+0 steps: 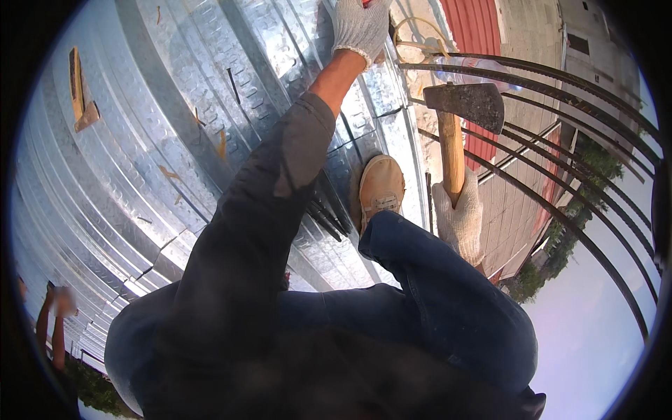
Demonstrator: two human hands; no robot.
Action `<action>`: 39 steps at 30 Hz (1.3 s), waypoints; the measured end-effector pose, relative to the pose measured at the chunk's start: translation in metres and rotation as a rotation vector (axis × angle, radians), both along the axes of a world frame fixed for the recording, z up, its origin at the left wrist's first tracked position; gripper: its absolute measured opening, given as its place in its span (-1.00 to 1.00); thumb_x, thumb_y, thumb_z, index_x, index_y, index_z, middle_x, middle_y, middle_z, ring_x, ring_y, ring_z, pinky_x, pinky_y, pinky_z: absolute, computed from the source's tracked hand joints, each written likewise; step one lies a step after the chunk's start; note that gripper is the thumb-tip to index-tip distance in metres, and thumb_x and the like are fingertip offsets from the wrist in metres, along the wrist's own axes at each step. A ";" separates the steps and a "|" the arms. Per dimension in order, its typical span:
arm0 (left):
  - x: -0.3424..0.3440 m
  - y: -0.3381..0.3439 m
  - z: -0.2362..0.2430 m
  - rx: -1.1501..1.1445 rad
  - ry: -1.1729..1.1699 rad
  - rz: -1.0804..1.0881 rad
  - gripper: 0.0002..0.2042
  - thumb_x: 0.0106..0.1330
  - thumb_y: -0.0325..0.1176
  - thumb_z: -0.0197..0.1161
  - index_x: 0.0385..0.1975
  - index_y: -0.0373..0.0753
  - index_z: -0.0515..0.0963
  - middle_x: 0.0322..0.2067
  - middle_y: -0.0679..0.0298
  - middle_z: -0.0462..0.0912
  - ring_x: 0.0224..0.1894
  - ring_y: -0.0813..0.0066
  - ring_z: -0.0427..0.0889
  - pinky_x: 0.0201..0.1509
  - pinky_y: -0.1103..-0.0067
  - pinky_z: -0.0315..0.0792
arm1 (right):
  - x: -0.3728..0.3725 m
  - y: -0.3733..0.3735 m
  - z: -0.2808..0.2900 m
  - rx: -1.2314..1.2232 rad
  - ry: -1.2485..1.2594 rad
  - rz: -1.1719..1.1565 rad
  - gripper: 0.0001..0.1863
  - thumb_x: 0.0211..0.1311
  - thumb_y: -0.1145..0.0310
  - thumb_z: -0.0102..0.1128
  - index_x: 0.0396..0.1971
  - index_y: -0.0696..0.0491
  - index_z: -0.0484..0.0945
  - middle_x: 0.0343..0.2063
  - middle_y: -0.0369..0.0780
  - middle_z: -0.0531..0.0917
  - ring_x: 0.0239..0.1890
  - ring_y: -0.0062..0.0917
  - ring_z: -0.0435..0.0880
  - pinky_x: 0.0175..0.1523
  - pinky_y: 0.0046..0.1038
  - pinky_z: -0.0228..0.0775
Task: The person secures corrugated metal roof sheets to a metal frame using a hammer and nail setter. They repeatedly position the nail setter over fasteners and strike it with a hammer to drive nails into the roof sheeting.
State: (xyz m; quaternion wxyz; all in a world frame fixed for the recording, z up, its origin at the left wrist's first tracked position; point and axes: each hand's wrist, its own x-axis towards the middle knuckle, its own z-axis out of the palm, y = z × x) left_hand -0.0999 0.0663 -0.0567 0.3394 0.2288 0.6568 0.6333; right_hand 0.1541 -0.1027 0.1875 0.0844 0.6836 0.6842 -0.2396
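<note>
My right hand (458,224), in a whitish knit glove, is wrapped round the lower wooden handle of a hatchet (451,150). Its dark, worn steel head is uppermost, in front of several ribbed steel bars. My left hand (360,31), gloved likewise, reaches far forward over the edge of the corrugated metal sheet (189,91). The top of the picture cuts off its fingers, and a bit of red shows there; what it grips, if anything, is hidden. My tan shoe (381,185) rests on the sheet between my arms.
Long curved steel bars (560,84) jut out on the right, with a clear plastic bottle (479,66) behind them. Dark rods (327,213) lie beside my shoe. A wooden strip (75,84) and scraps lie on the sheet at left. Another person's arms (56,315) show at lower left.
</note>
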 end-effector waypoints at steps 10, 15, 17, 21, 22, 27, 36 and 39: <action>-0.041 -0.084 0.082 0.157 0.060 -0.274 -0.82 0.47 -0.27 0.38 -0.13 -0.24 0.63 -0.39 0.29 0.69 -0.32 0.40 0.70 -0.18 0.39 0.58 | 0.076 -0.042 -0.136 0.071 0.046 -0.010 -0.54 0.55 0.23 0.39 0.30 0.04 0.51 -0.19 0.14 0.79 -0.12 0.10 0.85 -0.02 0.01 0.64; -0.075 -0.104 0.097 0.135 0.112 -0.221 -0.82 0.47 -0.27 0.38 -0.14 -0.24 0.63 -0.40 0.29 0.68 -0.32 0.42 0.70 -0.18 0.40 0.58 | 0.068 -0.023 -0.133 -0.010 0.092 0.016 -0.50 0.58 0.11 0.34 0.30 0.08 0.46 -0.13 0.19 0.78 -0.06 0.21 0.81 0.01 0.09 0.63; -0.084 -0.111 0.102 0.119 0.133 -0.206 -0.82 0.47 -0.27 0.38 -0.14 -0.24 0.63 -0.40 0.30 0.68 -0.32 0.42 0.70 -0.18 0.40 0.58 | 0.058 -0.031 -0.116 0.168 0.223 0.022 -0.51 0.60 0.12 0.33 0.28 0.13 0.47 -0.18 0.19 0.78 -0.06 0.20 0.81 0.02 0.06 0.63; -0.068 -0.096 0.113 0.156 0.137 -0.227 -0.82 0.48 -0.27 0.38 -0.15 -0.24 0.63 -0.40 0.30 0.68 -0.32 0.43 0.70 -0.19 0.41 0.58 | 0.083 -0.015 -0.149 -0.051 -0.018 0.115 -0.61 0.62 0.12 0.29 0.14 0.12 0.51 -0.30 0.18 0.75 -0.17 0.24 0.79 -0.06 0.06 0.63; -0.065 -0.097 0.114 0.152 0.144 -0.229 -0.82 0.48 -0.27 0.38 -0.15 -0.25 0.63 -0.40 0.30 0.68 -0.32 0.44 0.70 -0.19 0.41 0.58 | 0.079 -0.009 -0.149 -0.072 0.037 0.129 -0.63 0.62 0.12 0.28 0.10 0.12 0.51 -0.31 0.19 0.74 -0.18 0.23 0.79 -0.07 0.04 0.63; -0.052 -0.104 0.120 0.148 0.158 -0.272 -0.82 0.48 -0.27 0.37 -0.15 -0.25 0.64 -0.41 0.31 0.67 -0.32 0.45 0.70 -0.19 0.41 0.57 | 0.066 -0.016 -0.125 0.088 0.261 0.013 -0.59 0.61 0.10 0.29 0.17 0.10 0.51 -0.28 0.17 0.77 -0.17 0.17 0.81 -0.09 0.05 0.62; -0.031 -0.114 0.120 0.157 0.142 -0.324 -0.82 0.49 -0.27 0.37 -0.16 -0.25 0.64 -0.42 0.32 0.67 -0.33 0.48 0.70 -0.19 0.42 0.57 | 0.068 -0.009 -0.135 -0.016 0.192 0.001 -0.59 0.62 0.14 0.31 0.17 0.15 0.55 -0.28 0.14 0.79 -0.24 0.07 0.85 -0.13 -0.04 0.64; -0.024 -0.115 0.121 0.165 0.133 -0.341 -0.82 0.49 -0.27 0.37 -0.17 -0.25 0.64 -0.42 0.32 0.67 -0.33 0.49 0.70 -0.19 0.43 0.57 | 0.065 -0.016 -0.116 0.090 0.306 -0.034 -0.46 0.59 -0.03 0.29 0.24 0.11 0.51 -0.23 0.21 0.79 -0.11 0.18 0.83 -0.07 0.02 0.64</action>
